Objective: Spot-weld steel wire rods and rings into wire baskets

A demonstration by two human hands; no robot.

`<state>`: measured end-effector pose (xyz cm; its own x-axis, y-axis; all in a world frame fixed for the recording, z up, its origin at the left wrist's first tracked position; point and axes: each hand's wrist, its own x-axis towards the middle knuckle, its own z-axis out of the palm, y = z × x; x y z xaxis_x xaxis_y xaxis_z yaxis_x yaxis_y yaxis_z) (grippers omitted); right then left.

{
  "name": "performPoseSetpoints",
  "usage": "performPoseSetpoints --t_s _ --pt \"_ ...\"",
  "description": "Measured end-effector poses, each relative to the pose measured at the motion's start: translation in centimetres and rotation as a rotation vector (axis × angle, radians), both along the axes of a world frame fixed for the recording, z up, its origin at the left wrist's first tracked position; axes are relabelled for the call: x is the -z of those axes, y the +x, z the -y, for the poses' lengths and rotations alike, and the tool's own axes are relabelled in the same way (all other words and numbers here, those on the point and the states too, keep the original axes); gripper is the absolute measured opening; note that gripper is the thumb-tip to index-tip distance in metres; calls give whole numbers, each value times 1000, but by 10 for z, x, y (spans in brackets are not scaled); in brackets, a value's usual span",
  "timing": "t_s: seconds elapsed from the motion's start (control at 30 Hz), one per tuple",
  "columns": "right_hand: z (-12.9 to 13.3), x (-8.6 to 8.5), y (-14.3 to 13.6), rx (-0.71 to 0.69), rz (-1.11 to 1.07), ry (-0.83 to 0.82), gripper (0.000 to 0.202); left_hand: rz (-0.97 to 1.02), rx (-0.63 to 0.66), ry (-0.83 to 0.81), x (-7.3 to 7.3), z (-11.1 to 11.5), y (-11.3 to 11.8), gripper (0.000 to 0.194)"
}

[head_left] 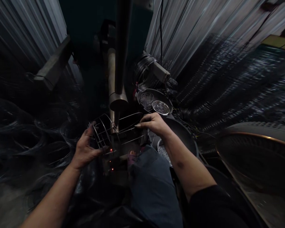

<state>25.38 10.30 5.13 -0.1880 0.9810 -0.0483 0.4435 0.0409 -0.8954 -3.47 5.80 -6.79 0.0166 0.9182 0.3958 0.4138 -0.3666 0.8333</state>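
A wire frame [106, 129], made of thin metal rings joined by long straight wires, lies sideways in front of me. My left hand [86, 147] grips its ringed left end, thumb below and fingers above. At the right, my right hand [154, 125] is closed with thumb and fingertips pinched by the ends of the long wires. Whether a separate small piece is between those fingertips cannot be made out. The frame is around or right beside the lower tip of a metal machine arm [118, 101], under a dark upright rod [123, 44].
Round trays [161, 107] and a bowl [165, 152] of small metal pieces stand to the right. Behind them hangs coiled wire [144, 69]. A large fan [258, 152] is at far right. Stacked wire rings [26, 139] fill the left. Small red lights [111, 150] glow below the frame.
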Motion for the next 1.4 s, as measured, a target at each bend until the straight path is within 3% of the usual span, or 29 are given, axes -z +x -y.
performPoseSetpoints --t_s 0.13,0.33,0.63,1.4 --pt "-10 11 -8 -18 -67 -39 32 28 31 13 0 -1 -1 99" --pt "-16 13 -5 -19 -91 -25 32 123 36 -50 -5 -3 2 101" --pt "-23 18 -6 -27 -86 81 34 178 14 -156 -9 -5 4 104" --pt "-27 19 -6 -22 -105 82 32 264 20 -251 -14 -10 8 106"
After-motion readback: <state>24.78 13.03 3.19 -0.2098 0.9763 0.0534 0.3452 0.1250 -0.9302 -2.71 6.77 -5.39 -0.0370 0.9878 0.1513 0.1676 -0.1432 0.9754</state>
